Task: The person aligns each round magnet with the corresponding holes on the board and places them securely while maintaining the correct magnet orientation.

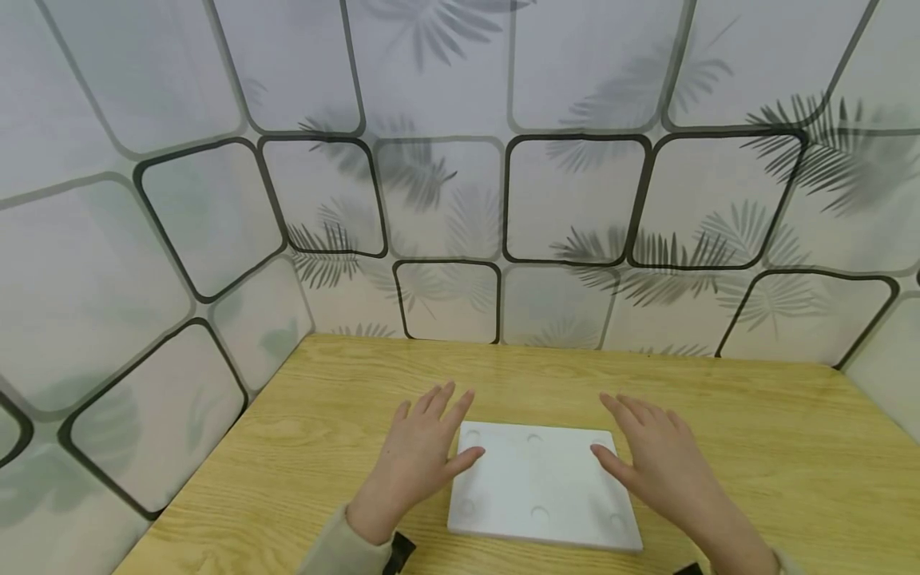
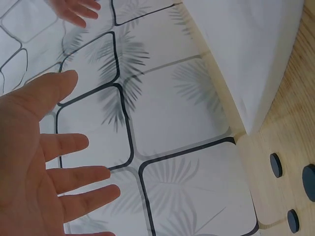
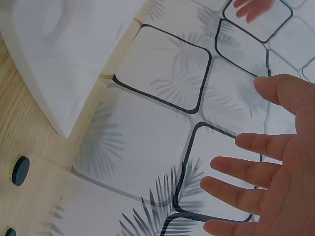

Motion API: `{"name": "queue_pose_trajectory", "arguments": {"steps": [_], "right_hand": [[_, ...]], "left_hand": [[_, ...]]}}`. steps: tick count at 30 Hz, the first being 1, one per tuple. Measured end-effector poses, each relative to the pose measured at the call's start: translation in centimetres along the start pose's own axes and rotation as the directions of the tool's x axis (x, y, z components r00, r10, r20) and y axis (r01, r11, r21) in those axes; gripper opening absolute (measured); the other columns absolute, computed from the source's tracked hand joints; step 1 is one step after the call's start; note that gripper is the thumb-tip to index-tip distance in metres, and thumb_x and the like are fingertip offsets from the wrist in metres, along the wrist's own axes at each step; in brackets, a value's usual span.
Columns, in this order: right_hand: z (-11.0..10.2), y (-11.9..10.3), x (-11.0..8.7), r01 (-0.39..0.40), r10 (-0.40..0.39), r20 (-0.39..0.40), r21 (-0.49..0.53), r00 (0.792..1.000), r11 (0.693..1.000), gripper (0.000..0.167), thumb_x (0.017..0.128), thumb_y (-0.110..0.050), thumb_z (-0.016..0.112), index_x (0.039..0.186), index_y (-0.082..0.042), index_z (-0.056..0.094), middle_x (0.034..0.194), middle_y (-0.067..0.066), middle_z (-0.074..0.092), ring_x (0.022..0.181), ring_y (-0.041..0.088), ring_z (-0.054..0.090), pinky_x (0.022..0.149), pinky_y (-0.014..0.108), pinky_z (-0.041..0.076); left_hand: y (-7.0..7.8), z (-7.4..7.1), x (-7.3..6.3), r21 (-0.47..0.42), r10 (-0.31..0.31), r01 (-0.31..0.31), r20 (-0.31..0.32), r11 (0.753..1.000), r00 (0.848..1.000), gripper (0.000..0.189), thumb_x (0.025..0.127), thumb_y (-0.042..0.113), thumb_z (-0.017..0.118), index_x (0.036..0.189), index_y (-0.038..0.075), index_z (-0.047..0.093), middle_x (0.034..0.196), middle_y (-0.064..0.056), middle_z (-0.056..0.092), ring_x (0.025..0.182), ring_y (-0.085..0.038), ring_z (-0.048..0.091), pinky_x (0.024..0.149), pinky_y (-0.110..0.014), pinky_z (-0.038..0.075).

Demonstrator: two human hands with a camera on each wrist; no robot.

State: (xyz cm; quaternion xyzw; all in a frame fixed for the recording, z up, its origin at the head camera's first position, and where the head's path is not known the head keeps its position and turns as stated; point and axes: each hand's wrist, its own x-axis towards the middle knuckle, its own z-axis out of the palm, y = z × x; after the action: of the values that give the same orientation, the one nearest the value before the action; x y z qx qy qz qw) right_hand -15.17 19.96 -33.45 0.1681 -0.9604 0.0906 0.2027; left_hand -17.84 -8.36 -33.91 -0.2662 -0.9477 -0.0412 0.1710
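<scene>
A flat white board (image 1: 542, 483) with several shallow round recesses lies on the wooden table. My left hand (image 1: 413, 455) hovers at its left side, fingers spread and thumb toward the board. At the other side my right hand (image 1: 661, 463) mirrors it, also with spread fingers. In the wrist views both the left palm (image 2: 24, 167) and the right palm (image 3: 285, 177) hold nothing. Part of the white board shows large at the upper right of the left wrist view and the upper left of the right wrist view. Whether either hand touches it I cannot tell.
Black round discs (image 2: 276, 165) show in the left wrist view, and another black disc (image 3: 20, 170) in the right one; none shows in the head view. A patterned curtain (image 1: 446, 200) with leaf prints borders the table (image 1: 345, 399) at the back and left.
</scene>
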Motion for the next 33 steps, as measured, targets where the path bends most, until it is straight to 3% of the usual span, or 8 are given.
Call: {"name": "queue_pose_trajectory", "arguments": {"steps": [5,13,23,33], "right_hand": [[0.0,0.0,0.0,0.001,0.0,-0.022,0.042,1.0,0.999,0.056,0.073,-0.03,0.069,0.118,-0.002,0.052,0.1,0.016,0.06,0.088,0.033,0.057,0.069,0.051,0.044],[0.0,0.0,-0.2,-0.023,0.021,0.035,0.064,0.999,0.998,0.048,0.074,-0.031,0.068,0.111,-0.003,0.057,0.095,0.014,0.062,0.078,0.029,0.06,0.057,0.043,0.047],[-0.2,0.0,-0.2,-0.042,0.038,0.064,0.061,0.997,0.997,0.045,0.074,-0.031,0.068,0.109,-0.005,0.058,0.095,0.012,0.063,0.075,0.027,0.06,0.056,0.041,0.048],[-0.1,0.2,-0.2,-0.035,0.031,0.062,0.071,0.998,0.997,0.043,0.075,-0.03,0.068,0.108,-0.004,0.059,0.094,0.011,0.063,0.074,0.026,0.061,0.057,0.04,0.048]], "left_hand": [[-0.1,0.2,0.0,0.032,0.069,-0.067,-0.087,0.997,0.994,0.058,0.077,0.047,0.062,0.121,0.012,0.053,0.115,-0.008,0.055,0.101,-0.024,0.053,0.082,-0.046,0.042],[-0.3,0.6,0.1,0.091,0.177,-0.169,-0.09,0.981,0.98,0.043,0.072,0.042,0.068,0.103,0.013,0.063,0.1,-0.001,0.062,0.086,-0.017,0.059,0.072,-0.035,0.047],[-0.4,0.9,0.2,0.084,0.186,-0.179,-0.085,0.98,0.979,0.041,0.071,0.041,0.07,0.1,0.014,0.064,0.098,-0.001,0.062,0.083,-0.017,0.059,0.07,-0.035,0.047],[-0.2,1.2,0.3,0.072,0.175,-0.176,0.019,0.982,0.984,0.042,0.073,0.042,0.067,0.104,0.014,0.063,0.101,0.0,0.061,0.087,-0.016,0.057,0.072,-0.036,0.047]]}}
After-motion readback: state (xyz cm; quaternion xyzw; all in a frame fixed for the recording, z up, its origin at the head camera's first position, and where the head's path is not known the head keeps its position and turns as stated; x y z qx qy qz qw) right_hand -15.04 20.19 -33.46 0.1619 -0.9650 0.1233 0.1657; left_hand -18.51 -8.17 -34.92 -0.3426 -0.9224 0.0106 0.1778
